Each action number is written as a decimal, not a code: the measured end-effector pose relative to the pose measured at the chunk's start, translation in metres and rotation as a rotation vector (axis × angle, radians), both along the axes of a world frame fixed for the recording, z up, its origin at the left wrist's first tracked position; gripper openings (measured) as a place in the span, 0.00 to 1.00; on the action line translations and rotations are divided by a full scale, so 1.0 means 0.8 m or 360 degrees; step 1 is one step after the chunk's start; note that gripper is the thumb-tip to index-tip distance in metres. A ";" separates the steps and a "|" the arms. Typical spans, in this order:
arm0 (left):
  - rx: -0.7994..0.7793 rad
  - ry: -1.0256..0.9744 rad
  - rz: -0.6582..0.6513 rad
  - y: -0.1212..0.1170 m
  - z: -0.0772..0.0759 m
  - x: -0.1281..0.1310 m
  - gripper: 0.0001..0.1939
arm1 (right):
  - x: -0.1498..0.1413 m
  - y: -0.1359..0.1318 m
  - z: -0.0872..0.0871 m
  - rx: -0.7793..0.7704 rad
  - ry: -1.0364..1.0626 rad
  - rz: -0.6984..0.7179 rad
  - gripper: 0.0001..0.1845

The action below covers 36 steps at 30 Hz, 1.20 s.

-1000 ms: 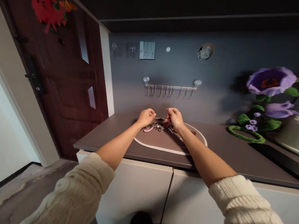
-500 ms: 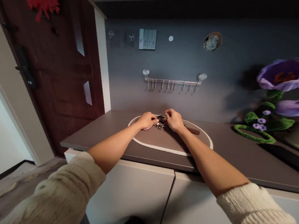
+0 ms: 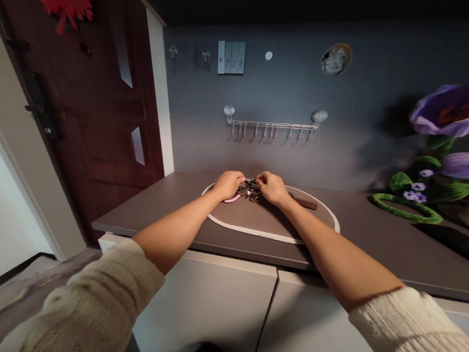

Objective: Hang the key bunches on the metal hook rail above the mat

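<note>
A small heap of dark and metallic keys and rings lies on an oval brown mat with a white rim. At the heap's left side, my left hand is closed, its thumb and fingers pinching at the keys. My right hand is closed opposite it, its fingertips on the heap's far right part. The two hands' fingertips are close together, and what exactly lies between them is partly hidden. A pink strap shows below my left hand. Behind my right wrist, a brown strap rests on the mat.
On the wall hangs a clear rail with hooks. Purple artificial flowers and a green loop stand to the right, near a dark flat object. A dark red door is at left.
My right hand has come down and in onto the keys. The left hand has shifted slightly left and away from me, with more of the pink strap showing.
</note>
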<state>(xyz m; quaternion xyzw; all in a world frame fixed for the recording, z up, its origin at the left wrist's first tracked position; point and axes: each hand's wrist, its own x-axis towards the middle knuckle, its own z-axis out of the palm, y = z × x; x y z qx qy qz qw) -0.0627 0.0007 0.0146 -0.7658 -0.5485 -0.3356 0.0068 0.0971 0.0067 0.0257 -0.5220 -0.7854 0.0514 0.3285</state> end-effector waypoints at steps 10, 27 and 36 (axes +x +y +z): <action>0.0149 -0.0438 -0.0109 -0.003 0.010 0.000 0.11 | -0.001 0.002 0.000 -0.0012 -0.0014 0.0116 0.10; 0.0156 -0.1076 -0.0483 0.002 0.015 0.001 0.12 | -0.002 0.018 -0.015 -0.0344 0.0733 0.0546 0.09; 0.0388 -0.0776 -0.0305 -0.004 0.018 -0.003 0.13 | -0.002 0.003 -0.003 -0.0451 0.1136 0.0676 0.13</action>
